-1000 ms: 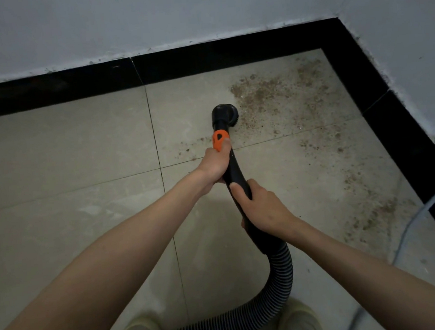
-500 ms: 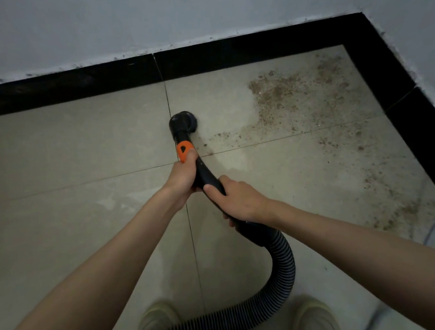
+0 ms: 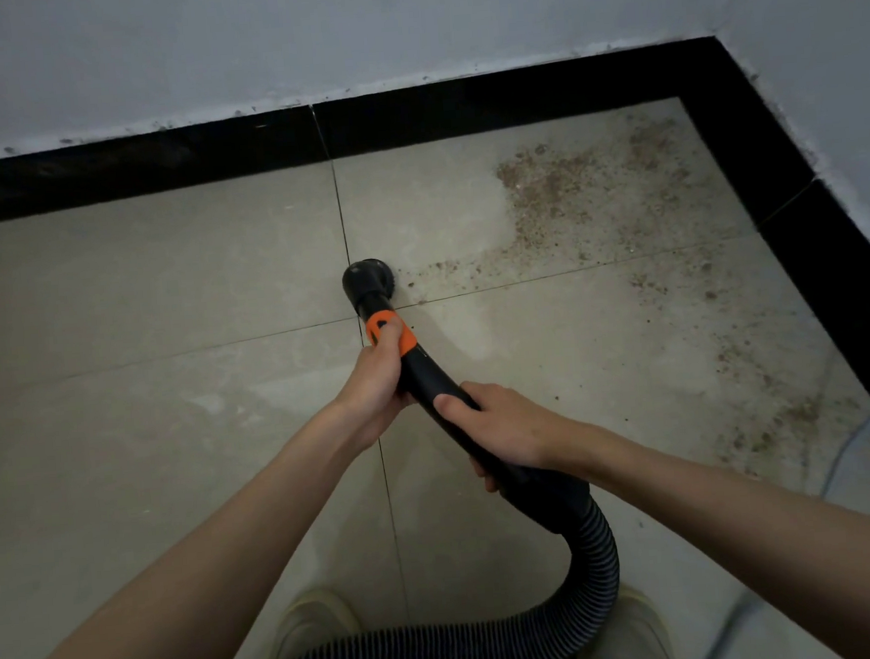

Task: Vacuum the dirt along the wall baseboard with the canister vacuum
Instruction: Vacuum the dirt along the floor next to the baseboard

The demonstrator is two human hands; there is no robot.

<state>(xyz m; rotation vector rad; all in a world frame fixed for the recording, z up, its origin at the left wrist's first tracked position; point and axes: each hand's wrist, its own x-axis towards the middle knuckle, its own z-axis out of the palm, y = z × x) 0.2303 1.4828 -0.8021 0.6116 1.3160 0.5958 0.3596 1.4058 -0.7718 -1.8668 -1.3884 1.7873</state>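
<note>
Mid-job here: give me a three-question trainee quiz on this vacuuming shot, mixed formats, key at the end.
1. True or false: the round nozzle sits in the middle of the thickest dirt patch.
2. Which hand grips the wand at the orange collar? A) left hand B) right hand C) neither
3. Fill in: the ribbed hose loops back toward the person's ____.

Key
1. False: it rests left of the patch, near the tile joints' crossing.
2. A; the right hand holds the black tube lower down.
3. Shoes.
</note>
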